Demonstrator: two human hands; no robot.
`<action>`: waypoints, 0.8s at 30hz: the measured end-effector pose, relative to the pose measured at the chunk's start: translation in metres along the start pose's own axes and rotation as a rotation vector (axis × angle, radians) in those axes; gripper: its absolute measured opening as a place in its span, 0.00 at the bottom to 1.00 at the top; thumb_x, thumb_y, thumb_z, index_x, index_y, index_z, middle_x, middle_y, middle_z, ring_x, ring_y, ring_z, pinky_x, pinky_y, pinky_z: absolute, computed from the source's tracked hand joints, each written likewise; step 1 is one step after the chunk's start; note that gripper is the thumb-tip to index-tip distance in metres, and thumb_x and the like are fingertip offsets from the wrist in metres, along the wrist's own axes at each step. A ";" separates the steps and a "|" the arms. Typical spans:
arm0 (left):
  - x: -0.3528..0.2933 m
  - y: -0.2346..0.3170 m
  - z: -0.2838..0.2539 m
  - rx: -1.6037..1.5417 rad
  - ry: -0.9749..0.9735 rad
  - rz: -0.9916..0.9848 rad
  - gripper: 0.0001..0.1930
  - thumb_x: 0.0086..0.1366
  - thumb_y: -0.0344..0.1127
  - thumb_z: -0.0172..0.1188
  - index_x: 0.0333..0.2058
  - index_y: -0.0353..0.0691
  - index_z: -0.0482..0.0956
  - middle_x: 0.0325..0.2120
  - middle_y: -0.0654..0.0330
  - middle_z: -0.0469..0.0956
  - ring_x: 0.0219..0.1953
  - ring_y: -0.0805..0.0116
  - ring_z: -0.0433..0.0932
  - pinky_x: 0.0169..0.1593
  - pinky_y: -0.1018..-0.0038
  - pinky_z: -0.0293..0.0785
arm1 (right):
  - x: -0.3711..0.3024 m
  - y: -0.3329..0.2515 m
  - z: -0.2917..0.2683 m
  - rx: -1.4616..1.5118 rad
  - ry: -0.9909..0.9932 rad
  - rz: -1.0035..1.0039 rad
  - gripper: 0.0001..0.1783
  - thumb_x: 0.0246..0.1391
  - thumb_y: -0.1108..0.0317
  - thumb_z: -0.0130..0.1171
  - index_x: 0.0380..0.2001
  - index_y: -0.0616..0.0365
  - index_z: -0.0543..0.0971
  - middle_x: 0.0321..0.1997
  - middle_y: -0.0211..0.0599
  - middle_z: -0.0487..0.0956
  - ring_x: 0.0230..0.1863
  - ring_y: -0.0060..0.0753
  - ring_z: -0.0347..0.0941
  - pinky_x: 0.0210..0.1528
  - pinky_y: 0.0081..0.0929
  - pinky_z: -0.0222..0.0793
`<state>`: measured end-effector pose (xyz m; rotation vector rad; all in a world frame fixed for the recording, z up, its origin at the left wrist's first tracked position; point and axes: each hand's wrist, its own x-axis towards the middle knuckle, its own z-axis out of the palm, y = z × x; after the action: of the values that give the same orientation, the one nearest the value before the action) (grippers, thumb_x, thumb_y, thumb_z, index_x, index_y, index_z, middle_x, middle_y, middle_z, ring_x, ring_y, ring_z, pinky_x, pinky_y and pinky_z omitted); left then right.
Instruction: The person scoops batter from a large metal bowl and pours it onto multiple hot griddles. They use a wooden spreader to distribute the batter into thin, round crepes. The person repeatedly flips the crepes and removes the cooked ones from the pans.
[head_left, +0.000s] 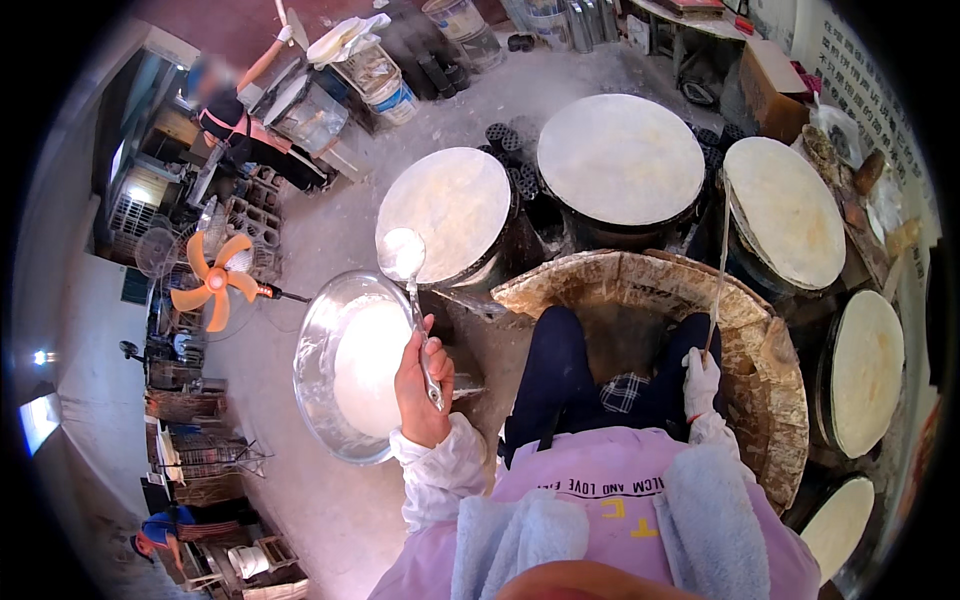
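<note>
Dusty grey floor point(340, 230); black round drums with flat off-white tops point(620, 160) curve about. Bare left hand point(423, 395), fingers wrapped round shiny metal ladle point(402, 252), scoop near silver basin point(316, 400) of smooth white liquid point(375, 370); white-gloved right hand point(702, 382), fingers closed on thin brown stick point(721, 265).

Food workshop: round griddles point(620, 226), batter bowl point(318, 372), briquettes point(503, 138).

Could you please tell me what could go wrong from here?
The ladle, white inside and raised in the left hand, might drip outside the metal bowl.

The thin stick in the gloved right hand could scratch the pale round sheet near its tip; whether they touch is unclear.
</note>
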<state>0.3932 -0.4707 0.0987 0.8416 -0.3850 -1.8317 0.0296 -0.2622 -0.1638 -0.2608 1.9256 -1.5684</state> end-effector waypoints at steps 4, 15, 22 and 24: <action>-0.001 0.001 -0.004 -0.013 0.005 0.003 0.15 0.76 0.35 0.46 0.55 0.34 0.69 0.23 0.63 0.72 0.18 0.77 0.64 0.22 0.80 0.63 | -0.001 -0.001 -0.002 -0.005 0.013 -0.004 0.17 0.65 0.57 0.56 0.24 0.54 0.75 0.15 0.18 0.65 0.16 0.12 0.56 0.19 0.20 0.48; 0.007 0.003 -0.008 -0.032 0.011 0.007 0.15 0.76 0.35 0.46 0.55 0.34 0.70 0.23 0.63 0.71 0.18 0.77 0.64 0.22 0.80 0.63 | 0.000 -0.004 0.000 0.001 0.009 0.021 0.16 0.65 0.58 0.56 0.24 0.54 0.76 0.15 0.18 0.64 0.17 0.13 0.55 0.20 0.20 0.48; 0.008 0.009 -0.016 -0.032 0.030 0.004 0.15 0.76 0.35 0.46 0.55 0.34 0.69 0.22 0.64 0.70 0.18 0.77 0.64 0.21 0.80 0.62 | 0.001 -0.013 0.007 -0.025 0.018 -0.097 0.14 0.65 0.62 0.55 0.25 0.55 0.77 0.21 0.20 0.72 0.20 0.12 0.60 0.23 0.18 0.54; 0.009 0.008 -0.007 -0.019 0.064 0.020 0.14 0.76 0.35 0.46 0.53 0.34 0.71 0.22 0.65 0.69 0.17 0.78 0.63 0.20 0.82 0.62 | 0.007 -0.053 0.007 -0.112 -0.063 -0.153 0.13 0.65 0.62 0.55 0.27 0.57 0.78 0.22 0.21 0.73 0.21 0.13 0.61 0.24 0.18 0.55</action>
<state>0.4020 -0.4817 0.0951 0.8782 -0.3337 -1.7832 0.0158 -0.2862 -0.1175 -0.5105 1.9868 -1.5307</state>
